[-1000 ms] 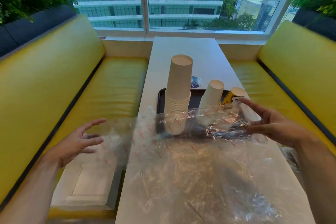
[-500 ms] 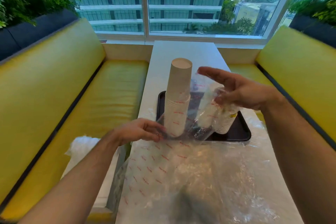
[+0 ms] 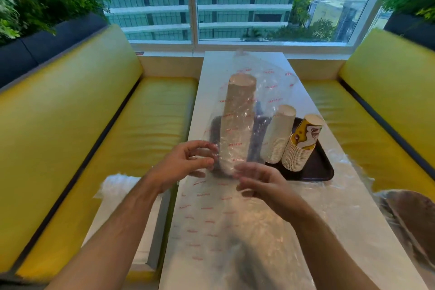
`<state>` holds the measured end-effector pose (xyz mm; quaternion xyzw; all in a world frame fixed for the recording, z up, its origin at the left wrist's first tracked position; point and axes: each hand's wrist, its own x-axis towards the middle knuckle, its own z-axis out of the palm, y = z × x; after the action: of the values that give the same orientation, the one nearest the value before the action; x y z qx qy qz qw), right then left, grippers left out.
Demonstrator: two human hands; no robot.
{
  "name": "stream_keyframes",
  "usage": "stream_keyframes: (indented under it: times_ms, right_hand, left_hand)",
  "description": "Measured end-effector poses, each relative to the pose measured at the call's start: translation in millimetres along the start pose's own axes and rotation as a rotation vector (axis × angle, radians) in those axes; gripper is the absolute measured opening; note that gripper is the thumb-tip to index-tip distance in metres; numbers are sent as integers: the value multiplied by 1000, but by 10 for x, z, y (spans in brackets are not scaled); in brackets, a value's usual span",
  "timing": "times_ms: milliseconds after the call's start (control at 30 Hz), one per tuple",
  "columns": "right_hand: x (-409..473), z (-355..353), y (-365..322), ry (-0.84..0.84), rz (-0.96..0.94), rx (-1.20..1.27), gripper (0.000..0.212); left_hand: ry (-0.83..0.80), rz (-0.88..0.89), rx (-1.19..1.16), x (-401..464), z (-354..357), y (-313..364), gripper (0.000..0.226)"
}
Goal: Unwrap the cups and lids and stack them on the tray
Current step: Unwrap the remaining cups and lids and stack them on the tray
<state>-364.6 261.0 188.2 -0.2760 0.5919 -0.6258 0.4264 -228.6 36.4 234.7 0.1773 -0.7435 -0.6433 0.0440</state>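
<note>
Fingers of left hand (image 3: 186, 162) pinching clear printed plastic wrap (image 3: 256, 92); right hand (image 3: 261, 183) loosely spread beside tall white cup stack (image 3: 237, 120). Mid-unwrap, probably; next, lifting wrap clear without toppling.

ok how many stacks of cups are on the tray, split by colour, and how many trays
White cup stacks: 2, the tall one behind the clear plastic wrap and a shorter one
Yellow printed cup stacks: 1
Dark trays: 1
Total: 4
</note>
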Motion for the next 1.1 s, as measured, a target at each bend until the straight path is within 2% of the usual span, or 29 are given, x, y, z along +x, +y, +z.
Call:
stream_keyframes:
  times_ms: [100, 233, 333, 433, 467, 533, 567, 667, 800, 933, 1100]
  right_hand:
    - [54, 25, -69, 77, -75, 59, 35]
    - [121, -11, -146, 110, -161, 28, 35]
    - [174, 30, -237, 118, -163, 169, 27]
    - [251, 29, -281, 39, -154, 276, 10]
    - [293, 4, -269, 20, -149, 292, 13]
    - [340, 4, -301, -9, -121, 283, 34]
    - [353, 17, -326, -13, -112, 291, 34]
    - [342, 70, -411, -46, -89, 312, 7]
    - [314, 98, -523, 21, -13, 203, 36]
    - [306, 48, -582, -29, 40, 188, 32]
    - [350, 6, -589, -47, 19, 257, 48]
  left_hand:
    - [-92, -11, -23, -92, -101, 38, 53]
    - [-128, -5, -2, -195, -174, 82, 53]
    - [-73, 31, -65, -250, -165, 92, 47]
    - [23, 75, -144, -256, -171, 59, 24]
    - [55, 82, -157, -256, -176, 44, 19]
    - [90, 70, -171, -261, -186, 25, 31]
    - [92, 58, -185, -262, -189, 28, 37]
    - [129, 58, -223, -258, -203, 44, 40]
    - [214, 127, -156, -226, -214, 74, 40]
    - [238, 163, -39, -190, -260, 97, 30]
    - [209, 191, -85, -186, -313, 146, 28]
